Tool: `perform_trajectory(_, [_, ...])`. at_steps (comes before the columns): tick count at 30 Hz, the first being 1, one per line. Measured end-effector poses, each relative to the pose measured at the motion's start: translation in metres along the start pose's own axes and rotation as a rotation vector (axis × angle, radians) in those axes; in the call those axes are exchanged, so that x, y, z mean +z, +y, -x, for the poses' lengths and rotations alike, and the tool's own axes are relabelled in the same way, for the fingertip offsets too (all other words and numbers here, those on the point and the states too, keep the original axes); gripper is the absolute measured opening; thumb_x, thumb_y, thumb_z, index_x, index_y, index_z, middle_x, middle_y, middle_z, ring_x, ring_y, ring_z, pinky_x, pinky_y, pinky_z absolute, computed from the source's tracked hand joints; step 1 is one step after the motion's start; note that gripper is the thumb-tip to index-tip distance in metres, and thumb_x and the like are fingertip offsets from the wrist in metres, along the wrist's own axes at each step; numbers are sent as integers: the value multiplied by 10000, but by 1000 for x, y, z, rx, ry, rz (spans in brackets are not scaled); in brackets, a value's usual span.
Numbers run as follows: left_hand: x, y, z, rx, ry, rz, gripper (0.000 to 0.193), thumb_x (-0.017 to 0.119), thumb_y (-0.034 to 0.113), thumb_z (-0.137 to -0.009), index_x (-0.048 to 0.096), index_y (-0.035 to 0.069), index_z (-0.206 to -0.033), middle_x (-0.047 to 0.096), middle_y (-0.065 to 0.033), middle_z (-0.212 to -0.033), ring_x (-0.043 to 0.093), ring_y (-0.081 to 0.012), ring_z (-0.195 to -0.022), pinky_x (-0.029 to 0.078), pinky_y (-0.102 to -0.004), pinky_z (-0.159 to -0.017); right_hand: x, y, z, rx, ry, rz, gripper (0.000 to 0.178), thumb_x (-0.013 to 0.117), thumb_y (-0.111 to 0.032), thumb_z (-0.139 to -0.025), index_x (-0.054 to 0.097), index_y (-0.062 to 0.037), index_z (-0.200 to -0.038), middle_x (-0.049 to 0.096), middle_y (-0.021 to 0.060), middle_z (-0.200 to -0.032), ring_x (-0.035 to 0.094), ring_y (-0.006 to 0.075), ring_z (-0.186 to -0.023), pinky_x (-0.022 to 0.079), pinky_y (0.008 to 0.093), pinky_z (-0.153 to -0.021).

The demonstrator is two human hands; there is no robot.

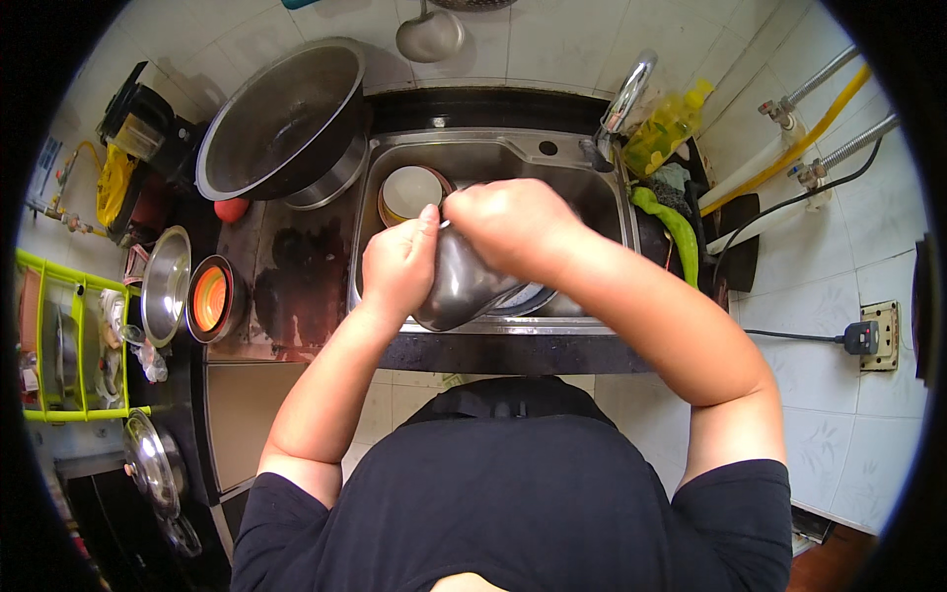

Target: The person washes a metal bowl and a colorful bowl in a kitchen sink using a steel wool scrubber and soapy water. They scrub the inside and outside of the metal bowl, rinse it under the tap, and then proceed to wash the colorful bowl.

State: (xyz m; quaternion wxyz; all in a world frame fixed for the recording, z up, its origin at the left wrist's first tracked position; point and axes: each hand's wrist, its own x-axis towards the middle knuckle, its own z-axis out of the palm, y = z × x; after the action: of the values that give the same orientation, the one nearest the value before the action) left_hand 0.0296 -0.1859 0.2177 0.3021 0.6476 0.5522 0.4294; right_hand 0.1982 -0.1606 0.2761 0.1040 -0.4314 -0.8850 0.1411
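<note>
Over the front of a steel sink (pixel 619 229), my left hand (pixel 400 261) grips a shiny metal bowl (pixel 457 281) by its edge, thumb on the rim. The bowl is tilted, its rounded outside partly showing. My right hand (pixel 515 225) is closed in a fist at the bowl's upper rim. Its fingertips and anything inside them are hidden. Behind my left hand, a small white bowl (pixel 412 191) sits stacked on other bowls in the sink. Part of a plate-like rim (pixel 523 301) shows in the basin beside the metal bowl.
A large metal pot (pixel 286 123) stands on the left counter, near a metal basin (pixel 166 286) and an orange-lined bowl (pixel 209 299). The faucet (pixel 626 94) rises at the back right, beside a yellow bottle (pixel 666 128). A ladle (pixel 431 37) hangs on the wall.
</note>
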Motion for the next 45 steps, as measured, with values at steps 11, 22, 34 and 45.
perform_trajectory(11, [-7,0,-5,-53,-3,192,467,426,319,-973,515,-9,-652,451,-18,-556,374,-104,-556,347,-293,-522,-12,-1,-1,-165,163,228,66,514,-125,-788,532,-66,-812,614,117,-769,627,304,-766,511,388,-669])
perform_trajectory(22, [-24,5,-2,-267,-60,450,436,419,319,-976,603,-7,-753,554,5,-695,463,-64,-639,393,-231,-586,-37,0,-13,-11,-49,152,137,544,-139,-803,568,-47,-903,641,126,-870,616,346,-825,495,427,-688])
perform_trajectory(34, [-23,-4,1,-184,-84,270,436,433,312,-975,610,-26,-765,548,7,-659,453,-71,-616,399,-243,-573,-26,-3,-12,-20,5,128,122,544,-164,-797,579,-75,-874,641,111,-826,622,346,-778,498,427,-667])
perform_trajectory(45, [-14,-6,6,-183,30,528,464,398,342,-983,621,-38,-838,575,1,-737,474,-68,-656,406,-230,-606,-18,34,5,7,186,-273,134,595,-182,-819,568,-62,-870,620,156,-803,594,348,-808,466,410,-694])
